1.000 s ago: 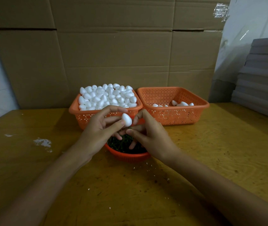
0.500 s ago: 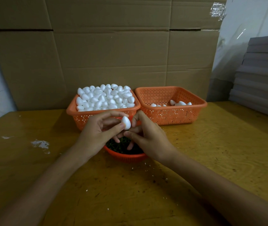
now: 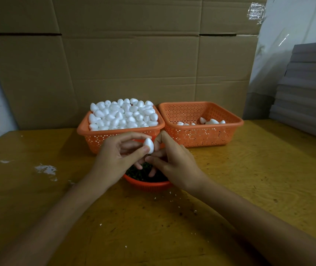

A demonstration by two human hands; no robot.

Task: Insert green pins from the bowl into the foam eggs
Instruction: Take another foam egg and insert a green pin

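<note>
Wooden table (image 3: 249, 179), cardboard (image 3: 134, 64) behind | left hand (image 3: 114, 160) pinches egg (image 3: 149, 145) over bowl (image 3: 147, 184) | right hand (image 3: 176, 164) curled beside egg; I can't tell if it holds a pin.

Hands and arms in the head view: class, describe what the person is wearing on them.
Both the left hand and right hand are bare: no gloves, rings or watch show. The forearms are uncovered, with no sleeve in view.

No legible text or labels anywhere
</note>
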